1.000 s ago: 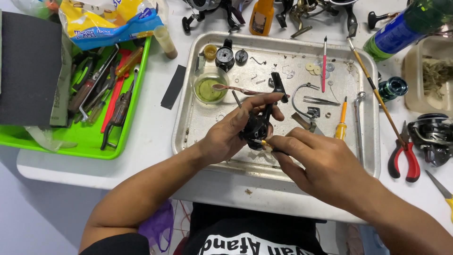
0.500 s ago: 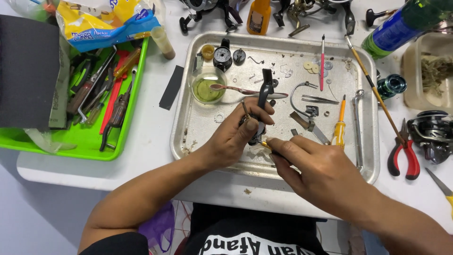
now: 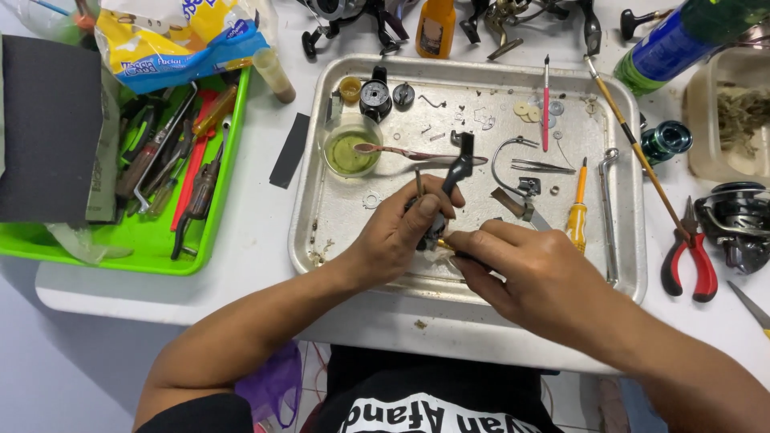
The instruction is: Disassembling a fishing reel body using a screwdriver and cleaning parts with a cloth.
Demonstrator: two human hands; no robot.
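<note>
**Hands at work over a metal tray**

The left hand (image 3: 401, 232) grips a black metal reel part (image 3: 457, 172) above the rectangular steel tray (image 3: 473, 277); the right hand (image 3: 529, 273), just right of it, pinches a small brass-tipped tool (image 3: 443, 243) against the part. Bare tray floor lies near-left. A yellow-and-blue plastic bag (image 3: 172, 40) sits far left.

Left hand (image 3: 399, 232) grips black reel part (image 3: 459, 170) over metal tray (image 3: 337, 240). Right hand (image 3: 529, 277) pinches a small tool at its base, hands touching. Yellow screwdriver (image 3: 577, 216) just right; green grease cup (image 3: 350, 148) upper left. Green bin (image 3: 120, 240) on desk (image 3: 257, 216).
</note>
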